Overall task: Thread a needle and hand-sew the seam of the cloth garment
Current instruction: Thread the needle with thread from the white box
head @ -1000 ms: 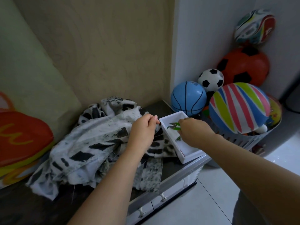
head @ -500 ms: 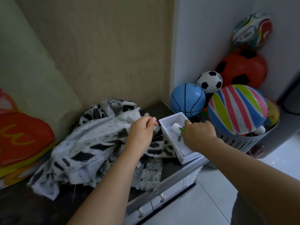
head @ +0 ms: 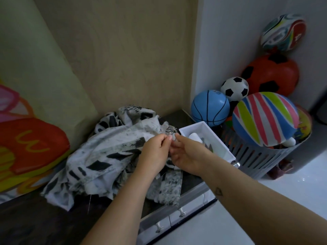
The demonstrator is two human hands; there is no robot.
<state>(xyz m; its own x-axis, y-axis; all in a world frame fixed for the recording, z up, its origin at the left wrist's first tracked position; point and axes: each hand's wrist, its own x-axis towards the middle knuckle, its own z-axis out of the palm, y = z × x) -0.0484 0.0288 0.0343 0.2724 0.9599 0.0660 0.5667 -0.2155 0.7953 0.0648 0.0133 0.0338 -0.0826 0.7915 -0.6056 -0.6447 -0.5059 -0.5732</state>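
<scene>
Thumb and forefinger tips (head: pixel 167 138) of the left hand (head: pixel 155 152) are pressed tightly together just above the heap of fabric, clamped as if on something very fine; whether that is a needle, a thread end or a fold of cloth is too small to tell. The right hand (head: pixel 188 153) faces it palm-in with fingers (head: pixel 177 137) loose and apart, the forefinger reaching almost to the left hand's pinch and nothing visible in its grasp. Beneath both hands the black-and-white patterned cloth garment (head: pixel 113 149) lies crumpled on a dark cabinet top (head: pixel 35 218), its zigzag-cut edges trailing toward the front. Just beside the right hand stands a white box (head: pixel 228 147) with a pale spool (head: pixel 194 136) and some darker items inside that cannot be made out. A slatted basket (head: pixel 256 156) heaped with toy balls fills the corner beyond. The work appears to be at the threading stage, with no stitch yet seen in the seam. The next move would probably call for the right hand to take a fine thread end and steady it against whatever the left hand pinches, a precise job in this dim light.
</scene>
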